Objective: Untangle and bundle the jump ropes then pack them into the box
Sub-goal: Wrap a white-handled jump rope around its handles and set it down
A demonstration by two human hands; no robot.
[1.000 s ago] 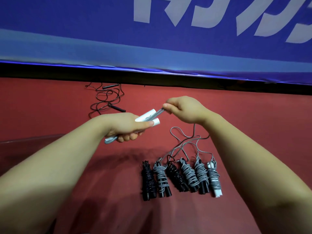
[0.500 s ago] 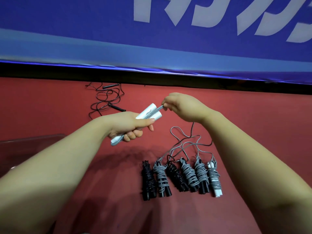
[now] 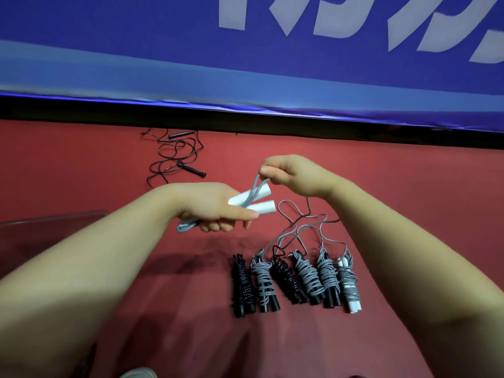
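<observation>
Jump rope handles (image 3: 264, 212) are two smooth white plastic cylinders, held side by side in the left hand (image 3: 215, 208), whose fingers curl right round them. Their long axis runs diagonally, with the free ends pointing up and to the right, toward the right hand (image 3: 289, 173). Glossy grey cord (image 3: 255, 190) comes up between the handles, and the right hand pinches it with its fingertips just above their ends. Another loop of the same cord pokes out under the left fist.

All of that is up in the air over the floor (image 3: 81, 173), which is dull red and matte. Down on it there's a neat row of six wound bundles (image 3: 308, 276), cord wrapped tight round the handles. Some are black, some grey, and the rightmost has white handles. Slack grey and dark cord (image 3: 302, 214) squiggles just beyond them.

One loose black rope (image 3: 192, 169) lies tangled near the wall, under a blue banner (image 3: 163, 36) with big white lettering. A see-through plastic edge (image 3: 54, 216) shows at far left.
</observation>
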